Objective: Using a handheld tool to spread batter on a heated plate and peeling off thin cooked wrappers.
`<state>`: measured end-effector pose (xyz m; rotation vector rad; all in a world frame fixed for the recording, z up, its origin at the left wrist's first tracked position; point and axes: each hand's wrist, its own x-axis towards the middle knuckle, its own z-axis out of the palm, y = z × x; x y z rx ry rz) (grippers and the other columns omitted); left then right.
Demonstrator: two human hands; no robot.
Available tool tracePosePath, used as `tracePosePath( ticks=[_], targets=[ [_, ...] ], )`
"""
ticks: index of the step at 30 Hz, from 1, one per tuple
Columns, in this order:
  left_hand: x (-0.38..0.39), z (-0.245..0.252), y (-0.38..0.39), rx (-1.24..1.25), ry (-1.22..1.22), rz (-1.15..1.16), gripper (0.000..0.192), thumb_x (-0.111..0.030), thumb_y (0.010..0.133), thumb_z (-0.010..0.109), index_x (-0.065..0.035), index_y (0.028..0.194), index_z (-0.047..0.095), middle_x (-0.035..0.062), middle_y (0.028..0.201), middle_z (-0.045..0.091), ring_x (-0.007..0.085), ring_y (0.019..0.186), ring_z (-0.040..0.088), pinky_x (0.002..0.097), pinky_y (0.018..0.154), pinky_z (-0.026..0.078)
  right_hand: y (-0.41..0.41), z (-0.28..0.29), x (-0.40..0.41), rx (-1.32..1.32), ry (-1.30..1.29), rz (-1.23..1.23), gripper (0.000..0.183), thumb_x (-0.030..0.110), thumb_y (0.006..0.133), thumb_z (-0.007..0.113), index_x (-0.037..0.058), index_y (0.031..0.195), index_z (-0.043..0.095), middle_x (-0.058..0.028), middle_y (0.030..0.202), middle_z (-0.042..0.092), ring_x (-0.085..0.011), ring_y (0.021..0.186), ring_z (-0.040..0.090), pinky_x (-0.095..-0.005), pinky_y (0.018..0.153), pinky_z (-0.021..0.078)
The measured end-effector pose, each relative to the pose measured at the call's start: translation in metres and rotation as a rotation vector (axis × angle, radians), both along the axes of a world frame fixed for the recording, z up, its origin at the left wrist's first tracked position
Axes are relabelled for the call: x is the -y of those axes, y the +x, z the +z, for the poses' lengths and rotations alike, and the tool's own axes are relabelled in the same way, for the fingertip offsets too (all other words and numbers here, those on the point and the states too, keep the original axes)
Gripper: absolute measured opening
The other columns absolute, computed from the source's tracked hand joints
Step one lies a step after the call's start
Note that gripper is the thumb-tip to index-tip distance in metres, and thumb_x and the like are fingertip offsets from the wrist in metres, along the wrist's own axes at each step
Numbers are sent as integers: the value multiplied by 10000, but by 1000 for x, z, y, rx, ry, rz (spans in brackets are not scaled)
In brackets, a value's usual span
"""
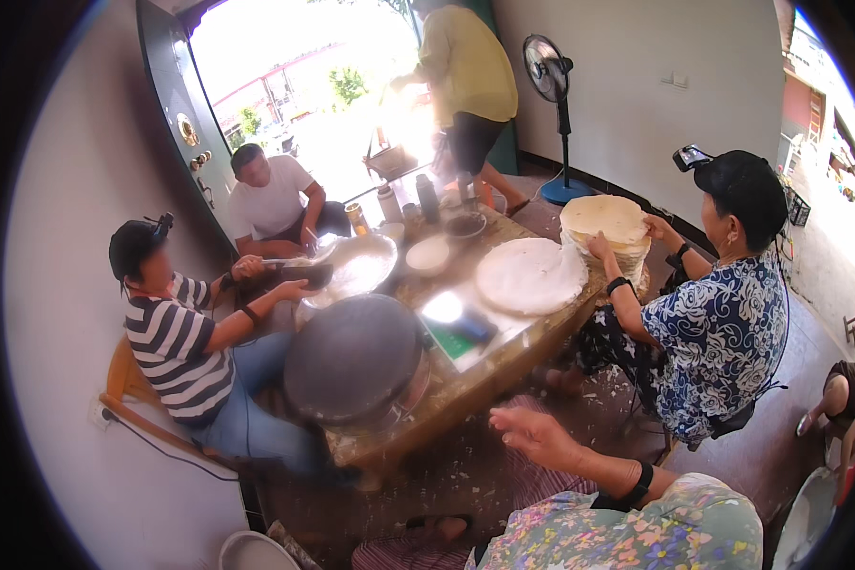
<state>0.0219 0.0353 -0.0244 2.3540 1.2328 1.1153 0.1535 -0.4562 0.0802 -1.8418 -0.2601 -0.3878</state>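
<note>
My right hand point(534, 434) is raised over my lap, fingers a little apart and bent, with nothing in it. A dark band circles its wrist. My left hand is out of view. Past my right hand lies the front edge of a low wooden table point(484, 390). A large round dark griddle point(356, 356) sits at the table's near left corner. To its right is a flat green and white item point(447, 340) with a dark blue object point(476, 326) on it. A wide, pale round flatbread point(531, 276) lies farther back.
A person in stripes point(178, 342) holds a dark flat tool point(303, 274) by a basin of pale batter point(360, 263). At right, a person's hands point(602, 246) touch a stack of flatbreads point(605, 214). Others are by the doorway. A fan point(548, 71) stands behind; a basin point(256, 552) is low left.
</note>
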Motion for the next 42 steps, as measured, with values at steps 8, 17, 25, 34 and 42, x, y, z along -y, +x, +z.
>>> tracePosePath(
  ticks=[8,17,25,34,42],
  targets=[
    [-65,-10,-5,-195,-74,234,373,-370,963,492,-104,1177,641,281,1090,629,485,923,601,604,757,501,-21,7,-1,66,-109,26,496,-59,836,617,39,1314,533,-145,1171,611,-235,998,633,-292,796,513],
    [-78,-16,-17,-79,86,236,492,-420,947,485,5,1174,582,353,1089,550,583,999,509,686,886,396,-24,22,17,50,-98,22,466,-83,815,615,14,1268,560,-134,1128,641,-230,988,652,-306,808,524],
    [-56,4,46,-468,381,55,408,-265,907,602,-18,1230,578,240,1335,497,383,1242,470,476,1002,407,-12,18,42,111,-142,183,437,-66,824,620,16,1250,570,-151,1124,626,-268,995,650,-331,826,531],
    [-13,0,101,-802,62,31,607,-538,981,381,-138,1437,393,104,1484,387,407,1377,317,655,996,344,-15,20,62,135,-245,234,449,36,823,660,66,1263,576,-163,1161,615,-354,1043,614,-382,862,517],
    [-6,15,96,-834,-36,-6,677,-579,956,409,-149,1474,337,124,1510,355,426,1382,302,657,1030,307,-8,22,51,223,-325,323,429,67,826,661,79,1248,583,-143,1149,629,-338,1020,621,-391,840,526]
  ],
)
